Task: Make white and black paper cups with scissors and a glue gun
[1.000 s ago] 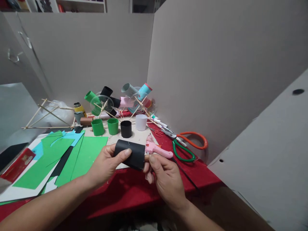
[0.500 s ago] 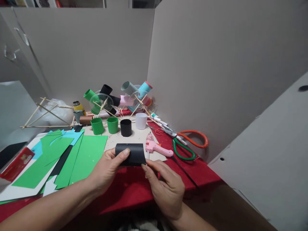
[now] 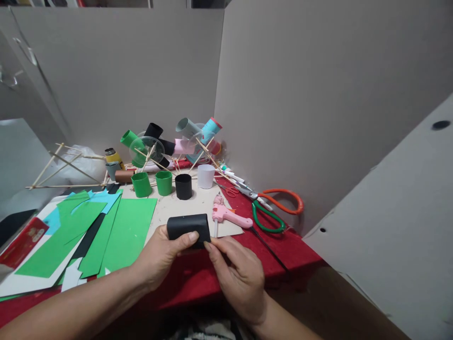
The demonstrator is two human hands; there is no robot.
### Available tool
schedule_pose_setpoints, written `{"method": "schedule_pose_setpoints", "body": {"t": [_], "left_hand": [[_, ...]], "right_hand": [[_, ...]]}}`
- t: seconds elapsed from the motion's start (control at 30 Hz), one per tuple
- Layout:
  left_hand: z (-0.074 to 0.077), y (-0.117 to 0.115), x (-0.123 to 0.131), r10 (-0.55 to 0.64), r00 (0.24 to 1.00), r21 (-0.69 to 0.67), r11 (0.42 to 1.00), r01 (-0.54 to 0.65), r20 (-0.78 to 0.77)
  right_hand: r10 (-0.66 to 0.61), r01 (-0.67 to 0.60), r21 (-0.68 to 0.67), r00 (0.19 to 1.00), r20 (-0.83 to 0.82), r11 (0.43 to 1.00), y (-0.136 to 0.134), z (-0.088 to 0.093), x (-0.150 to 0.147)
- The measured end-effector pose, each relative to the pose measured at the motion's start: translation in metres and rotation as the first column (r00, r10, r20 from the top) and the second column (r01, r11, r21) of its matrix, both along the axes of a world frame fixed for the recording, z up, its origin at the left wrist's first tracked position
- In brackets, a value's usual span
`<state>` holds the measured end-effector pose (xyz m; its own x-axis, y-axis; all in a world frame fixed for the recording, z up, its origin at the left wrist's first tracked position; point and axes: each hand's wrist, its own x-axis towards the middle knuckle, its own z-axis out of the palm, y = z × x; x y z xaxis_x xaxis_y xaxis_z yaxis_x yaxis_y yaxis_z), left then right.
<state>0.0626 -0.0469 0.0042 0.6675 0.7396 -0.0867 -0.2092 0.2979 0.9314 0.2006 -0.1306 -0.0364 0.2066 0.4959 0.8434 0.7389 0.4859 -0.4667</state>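
A black paper tube (image 3: 187, 224) lies sideways in front of me above the table edge. My left hand (image 3: 158, 255) is closed around its left part, thumb pressed on the near side and the other fingers hidden behind it. With thumb and forefinger my right hand (image 3: 239, 271) pinches the lower edge at the tube's right end. Just beyond the right hand rests a pink glue gun (image 3: 226, 215), a glue stick jutting from it. Behind the tube stand short paper cups: two green (image 3: 142, 185), one black (image 3: 183, 187) and one white (image 3: 205, 177).
Green paper sheets (image 3: 132, 219) and scraps cover the left side. Large scissors (image 3: 271, 208) with orange and green handles lie at right by the wall. Stick frames (image 3: 63, 165) and wheels with coloured tubes (image 3: 146, 150) stand at the back, on red cloth (image 3: 184, 283) and board.
My left thumb has slid right and down along the tube, which has tilted slightly, with its right end lower and turned more towards me. The right hand keeps its pinch. The view has shifted a little.
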Motion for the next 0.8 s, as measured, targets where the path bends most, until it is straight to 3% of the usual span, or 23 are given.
{"method": "schedule_pose_setpoints", "body": {"t": [0.2, 0.3, 0.47, 0.63, 0.8], "left_hand": [[-0.001, -0.002, 0.002, 0.015, 1.0, 0.001, 1.0, -0.015, 0.003], [-0.003, -0.002, 0.002, 0.033, 0.999, 0.0, 0.999, -0.033, -0.002], [0.004, 0.001, 0.0, -0.027, 1.0, -0.163, 0.986, 0.029, 0.013], [0.014, 0.007, -0.001, 0.021, 1.0, -0.258, 0.966, -0.014, 0.022], [0.013, 0.006, -0.003, -0.028, 0.999, -0.224, 0.974, 0.033, 0.024]], "right_hand": [[-0.043, 0.043, 0.001, 0.994, 0.105, 0.999, 0.002, -0.004, 0.003], [-0.005, 0.007, -0.012, 0.991, 0.13, 1.0, 0.005, -0.001, 0.006], [0.201, -0.238, -0.222, 0.963, -0.177, 0.946, 0.004, 0.014, 0.015], [0.112, -0.248, -0.244, 0.879, -0.463, 0.938, -0.005, 0.014, 0.03], [0.139, -0.21, -0.19, 0.933, -0.331, 0.959, -0.004, 0.011, 0.026]]}}
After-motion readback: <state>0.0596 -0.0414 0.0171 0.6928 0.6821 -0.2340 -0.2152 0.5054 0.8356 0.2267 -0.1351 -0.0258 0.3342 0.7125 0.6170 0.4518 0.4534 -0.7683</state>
